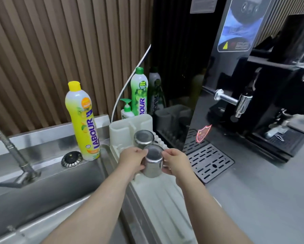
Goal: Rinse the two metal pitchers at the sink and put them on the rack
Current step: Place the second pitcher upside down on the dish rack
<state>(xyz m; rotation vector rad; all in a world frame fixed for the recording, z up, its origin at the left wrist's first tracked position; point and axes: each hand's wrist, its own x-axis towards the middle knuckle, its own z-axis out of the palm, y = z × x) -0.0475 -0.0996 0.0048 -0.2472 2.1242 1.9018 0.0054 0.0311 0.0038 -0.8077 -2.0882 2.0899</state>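
Observation:
Two small metal pitchers stand upside down on the white drying rack to the right of the sink. The far pitcher sits alone near the rack's cutlery holder. The near pitcher is held from both sides. My left hand grips its left wall, and my right hand grips its right side, where the handle is hidden under my fingers.
A yellow dish-soap bottle stands on the sink's back ledge beside a round drain plug. A green bottle and a pump bottle stand behind the rack. The faucet is at left. A black water boiler with a drip tray stands at right.

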